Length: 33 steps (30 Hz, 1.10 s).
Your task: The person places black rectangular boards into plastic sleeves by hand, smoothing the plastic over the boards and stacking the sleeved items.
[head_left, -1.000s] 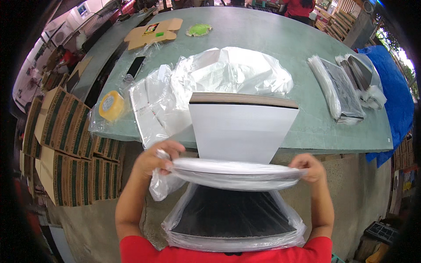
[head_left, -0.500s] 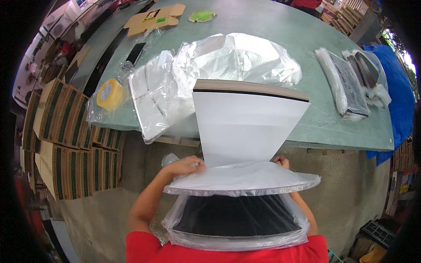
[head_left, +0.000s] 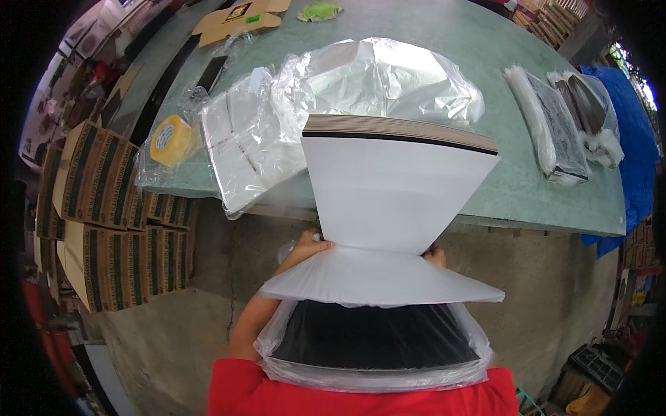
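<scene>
Pinching a plastic sleeve [head_left: 381, 281] near the left side of its narrow part with the left hand [head_left: 309, 246], just left of the frame's centre, with thumb on top and fingers mostly out of sight. Reaching to the opposite side with the right hand [head_left: 436, 256], right of centre and half hidden behind the plastic; cannot tell whether gripping there or only touching.

Handling a thick stack of boards [head_left: 395, 184] at the middle of the frame, with a white face toward the camera and brown layers plus a black one along the upper edge. Narrowing in view toward the hands, then meeting the sleeve between them; flaring out below in cloudy folds. At bottom centre, also showing a black panel [head_left: 378, 336] inside clear plastic, right above a red shirt [head_left: 361, 402]; cannot tell whether joined to the stack.

Across the upper half, on a green surface [head_left: 430, 21], showing crumpled clear plastic [head_left: 381, 76] just beyond the stack, a wrapped white pack [head_left: 236, 152] to the left, and a roll of yellow tape [head_left: 173, 141] farther left. At upper right, showing wrapped bundles [head_left: 548, 128] near a blue tarp [head_left: 637, 159]. At left, stacked brown cartons [head_left: 104, 184] above the concrete floor [head_left: 534, 298].
</scene>
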### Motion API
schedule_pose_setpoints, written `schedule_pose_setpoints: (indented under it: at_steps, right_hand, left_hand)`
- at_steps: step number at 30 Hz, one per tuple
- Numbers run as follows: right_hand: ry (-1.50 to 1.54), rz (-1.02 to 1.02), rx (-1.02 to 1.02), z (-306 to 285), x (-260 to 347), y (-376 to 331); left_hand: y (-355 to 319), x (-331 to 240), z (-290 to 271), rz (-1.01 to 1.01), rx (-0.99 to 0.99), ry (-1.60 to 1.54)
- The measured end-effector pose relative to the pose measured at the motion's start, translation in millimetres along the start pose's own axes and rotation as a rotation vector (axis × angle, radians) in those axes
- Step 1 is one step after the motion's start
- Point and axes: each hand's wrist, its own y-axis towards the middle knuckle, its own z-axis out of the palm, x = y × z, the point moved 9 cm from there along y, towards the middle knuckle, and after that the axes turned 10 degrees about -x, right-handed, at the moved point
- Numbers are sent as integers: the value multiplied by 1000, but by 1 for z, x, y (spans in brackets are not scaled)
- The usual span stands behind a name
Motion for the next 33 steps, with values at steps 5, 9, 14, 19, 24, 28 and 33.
schedule_pose_setpoints:
  at_steps: [5, 9, 14, 19, 24, 28, 33]
  right_hand:
    - [614, -229, 439, -123, 163, -20]
    - [990, -834, 1762, -161, 260, -157]
    - [75, -689, 1419, -23, 178, -173]
    - [-115, -649, 1236, 11, 178, -128]
    - [603, -608, 906, -75, 325, -122]
    - [1010, -451, 782, -113, 333, -101]
    - [494, -541, 881, -82, 263, -105]
  left_hand:
    - [-48, -169, -41, -32, 81, 372]
    - [-152, -319, 1, 448, 892, -41]
    - [-124, -199, 78, 304, 696, 156]
    - [-36, -177, 47, 451, -30, 416]
    - [-85, -382, 13, 852, 41, -234]
    - [-61, -364, 8, 509, 181, -453]
    - [-36, -315, -29, 221, -120, -504]
